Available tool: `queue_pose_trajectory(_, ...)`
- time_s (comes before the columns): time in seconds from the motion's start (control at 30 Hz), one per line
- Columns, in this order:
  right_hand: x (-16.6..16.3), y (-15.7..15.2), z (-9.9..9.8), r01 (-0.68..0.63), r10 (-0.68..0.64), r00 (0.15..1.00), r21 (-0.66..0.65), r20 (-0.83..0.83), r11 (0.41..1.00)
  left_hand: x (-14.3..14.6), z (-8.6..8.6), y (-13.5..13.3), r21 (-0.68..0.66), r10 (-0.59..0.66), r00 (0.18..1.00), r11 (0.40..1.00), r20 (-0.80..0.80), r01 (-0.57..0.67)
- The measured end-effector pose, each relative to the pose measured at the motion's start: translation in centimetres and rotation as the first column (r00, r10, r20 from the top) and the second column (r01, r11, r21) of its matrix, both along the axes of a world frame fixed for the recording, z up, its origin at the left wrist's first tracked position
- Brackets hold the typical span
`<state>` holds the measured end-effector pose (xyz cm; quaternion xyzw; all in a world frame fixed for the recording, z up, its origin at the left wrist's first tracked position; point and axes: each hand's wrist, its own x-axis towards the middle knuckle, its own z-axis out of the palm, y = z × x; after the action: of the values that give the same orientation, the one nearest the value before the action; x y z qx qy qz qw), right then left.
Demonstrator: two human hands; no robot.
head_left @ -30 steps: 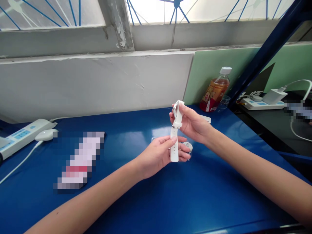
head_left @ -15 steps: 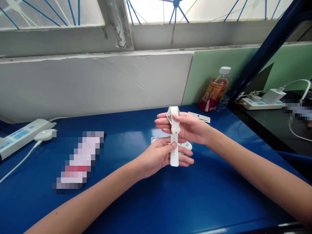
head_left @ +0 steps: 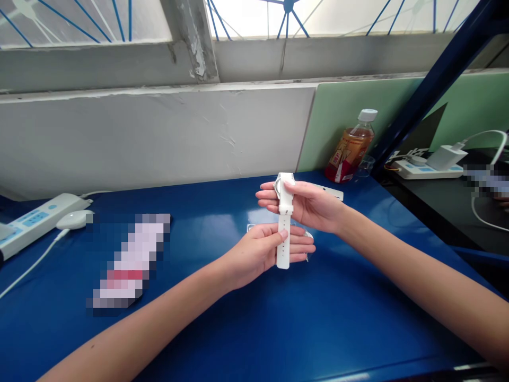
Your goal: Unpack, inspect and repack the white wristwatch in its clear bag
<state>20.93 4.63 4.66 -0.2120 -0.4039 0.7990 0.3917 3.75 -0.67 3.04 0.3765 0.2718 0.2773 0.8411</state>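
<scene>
Nearest me, my left hand (head_left: 256,253) pinched the lower end of a white watch strap (head_left: 283,249) between thumb and fingers, above the blue table (head_left: 238,329). Just beyond, my right hand (head_left: 314,208) gripped its upper end at the watch body (head_left: 283,183). The strap hung straight and unbuckled between them. A bottle (head_left: 353,148) stood farther back.

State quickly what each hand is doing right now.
Left hand: closed on the lower end of the white strap.
Right hand: closed on its upper end.
</scene>
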Motion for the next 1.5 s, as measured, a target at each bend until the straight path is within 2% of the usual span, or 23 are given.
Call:
queue_pose_trajectory(0.13, 0.3, 0.0, 0.4, -0.059, 0.058, 0.998, -0.053, -0.02, 0.997, 0.0, 0.1, 0.1, -0.019, 0.018, 1.0, 1.0, 0.017, -0.018)
queue_pose_trajectory(0.33, 0.6, 0.0, 0.6, -0.105, 0.104, 0.994, -0.038, -0.031, 0.994, 0.2, 0.0, 0.0, -0.047, 0.041, 0.999, 0.998, 0.01, -0.041)
queue_pose_trajectory(0.77, 0.3, -0.2, 0.9, -0.093, 0.093, 0.995, -0.018, -0.027, 0.995, 0.3, 0.2, 0.1, -0.082, 0.072, 0.997, 0.994, -0.01, -0.072)
queue_pose_trajectory(0.9, 0.2, -0.2, 0.8, -0.066, 0.065, 0.998, -0.026, -0.022, 0.998, 0.5, 0.4, 0.0, -0.097, 0.109, 0.993, 0.989, -0.044, -0.113)
queue_pose_trajectory(1.03, 0.1, -0.2, 0.6, -0.019, 0.019, 1.0, -0.012, -0.002, 1.0, 0.4, 0.4, 0.0, -0.095, 0.1, 0.994, 0.99, -0.046, -0.104)
queue_pose_trajectory(1.27, 0.2, 0.3, -0.1, 0.146, -0.145, 0.989, 0.035, -0.011, 0.989, 0.1, 0.1, 0.2, -0.058, 0.079, 0.997, 0.995, -0.009, -0.08)
queue_pose_trajectory(1.4, 0.1, 0.6, -0.5, 0.213, -0.214, 0.976, 0.028, 0.043, 0.977, -0.1, 0.0, 0.3, -0.059, 0.027, 0.996, 0.998, 0.083, -0.022)
queue_pose_trajectory(1.5, 0.3, 0.7, -0.5, 0.225, -0.225, 0.974, 0.001, 0.04, 0.974, 0.0, 0.0, 0.3, -0.035, 0.072, 0.995, 0.997, 0.068, -0.069)
